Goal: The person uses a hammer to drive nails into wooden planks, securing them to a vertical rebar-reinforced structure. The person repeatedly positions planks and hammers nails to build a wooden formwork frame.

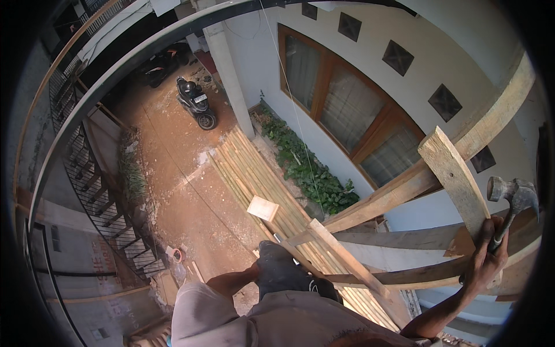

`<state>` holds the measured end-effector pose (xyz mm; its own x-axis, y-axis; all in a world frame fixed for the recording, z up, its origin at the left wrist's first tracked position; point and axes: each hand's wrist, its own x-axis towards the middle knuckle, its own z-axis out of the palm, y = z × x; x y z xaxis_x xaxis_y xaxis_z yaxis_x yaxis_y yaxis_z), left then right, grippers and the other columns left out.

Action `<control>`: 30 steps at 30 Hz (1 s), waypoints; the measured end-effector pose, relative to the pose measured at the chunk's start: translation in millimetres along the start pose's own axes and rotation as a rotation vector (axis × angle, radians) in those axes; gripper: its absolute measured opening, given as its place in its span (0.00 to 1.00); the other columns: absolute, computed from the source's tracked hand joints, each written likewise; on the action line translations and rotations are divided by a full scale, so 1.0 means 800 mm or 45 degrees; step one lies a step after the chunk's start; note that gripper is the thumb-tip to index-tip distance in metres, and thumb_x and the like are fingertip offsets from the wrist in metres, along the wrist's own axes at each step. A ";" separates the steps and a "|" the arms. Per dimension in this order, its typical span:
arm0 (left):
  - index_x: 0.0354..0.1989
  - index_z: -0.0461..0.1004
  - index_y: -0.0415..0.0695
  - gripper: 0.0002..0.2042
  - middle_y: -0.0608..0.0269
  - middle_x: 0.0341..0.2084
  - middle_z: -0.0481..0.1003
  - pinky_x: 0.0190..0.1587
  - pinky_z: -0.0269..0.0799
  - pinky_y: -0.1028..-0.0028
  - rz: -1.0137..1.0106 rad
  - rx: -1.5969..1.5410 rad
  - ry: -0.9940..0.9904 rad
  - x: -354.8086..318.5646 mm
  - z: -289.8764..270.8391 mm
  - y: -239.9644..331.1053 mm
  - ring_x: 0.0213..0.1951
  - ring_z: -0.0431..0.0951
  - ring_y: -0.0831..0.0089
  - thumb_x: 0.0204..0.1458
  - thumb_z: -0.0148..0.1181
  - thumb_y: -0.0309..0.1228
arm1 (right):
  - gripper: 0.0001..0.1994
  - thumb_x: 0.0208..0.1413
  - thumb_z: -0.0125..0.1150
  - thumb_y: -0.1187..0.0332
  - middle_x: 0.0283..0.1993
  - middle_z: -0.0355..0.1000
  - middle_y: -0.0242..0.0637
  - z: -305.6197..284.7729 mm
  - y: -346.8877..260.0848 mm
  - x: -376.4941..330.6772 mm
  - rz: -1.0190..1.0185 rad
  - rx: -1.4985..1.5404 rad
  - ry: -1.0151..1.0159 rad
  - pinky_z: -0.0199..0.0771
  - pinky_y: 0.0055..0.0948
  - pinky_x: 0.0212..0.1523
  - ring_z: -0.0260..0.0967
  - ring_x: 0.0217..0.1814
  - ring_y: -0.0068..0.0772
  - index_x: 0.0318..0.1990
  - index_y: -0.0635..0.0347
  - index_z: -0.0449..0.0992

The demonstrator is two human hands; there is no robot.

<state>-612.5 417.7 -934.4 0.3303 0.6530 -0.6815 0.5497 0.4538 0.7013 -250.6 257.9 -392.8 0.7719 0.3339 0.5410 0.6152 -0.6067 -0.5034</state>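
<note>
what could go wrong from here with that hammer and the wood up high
The right hand grips both the claw hammer and an upright plank, so the hammer might slip and drop to the dirt yard far below. The person seems perched on loose-looking timber framing; a shifting board could cause a fall. The left hand is hidden.

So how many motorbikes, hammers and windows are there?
Black parked motorbikes: 2
Grey metal claw hammer, in the grip of the right hand: 1
Brown wooden-framed window: 1
Total: 4
</note>
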 end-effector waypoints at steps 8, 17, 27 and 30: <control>0.33 0.65 0.42 0.16 0.57 0.25 0.67 0.24 0.64 0.70 0.448 0.716 -0.249 -0.011 0.002 0.129 0.23 0.68 0.72 0.64 0.45 0.44 | 0.12 0.45 0.68 0.68 0.29 0.74 0.39 -0.047 0.013 0.022 -0.299 -0.243 0.093 0.68 0.38 0.39 0.72 0.34 0.45 0.37 0.58 0.75; 0.33 0.64 0.42 0.17 0.56 0.25 0.66 0.23 0.63 0.71 0.819 0.945 -0.406 -0.054 0.012 0.259 0.21 0.67 0.72 0.65 0.44 0.45 | 0.14 0.51 0.66 0.63 0.20 0.71 0.45 -0.057 0.008 0.016 -0.134 -0.020 0.084 0.70 0.41 0.37 0.73 0.28 0.49 0.34 0.66 0.71; 0.33 0.61 0.41 0.18 0.67 0.15 0.57 0.16 0.52 0.78 1.431 0.073 -1.076 -0.305 0.184 0.484 0.15 0.56 0.82 0.67 0.42 0.44 | 0.14 0.59 0.61 0.65 0.28 0.73 0.45 -0.104 0.014 -0.049 0.017 0.934 0.222 0.72 0.36 0.35 0.73 0.30 0.42 0.43 0.68 0.73; 0.30 0.59 0.44 0.17 0.71 0.15 0.56 0.17 0.50 0.80 1.322 -0.031 -1.384 -0.367 0.225 0.516 0.16 0.56 0.85 0.67 0.43 0.44 | 0.13 0.57 0.63 0.66 0.32 0.74 0.43 -0.104 0.029 -0.109 0.135 1.108 0.454 0.73 0.33 0.41 0.74 0.35 0.37 0.43 0.67 0.74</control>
<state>-344.3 304.4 -482.6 0.9526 -0.0689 0.2963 -0.2888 0.1010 0.9520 -317.0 154.5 -396.0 0.8247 -0.0197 0.5652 0.5591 0.1781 -0.8097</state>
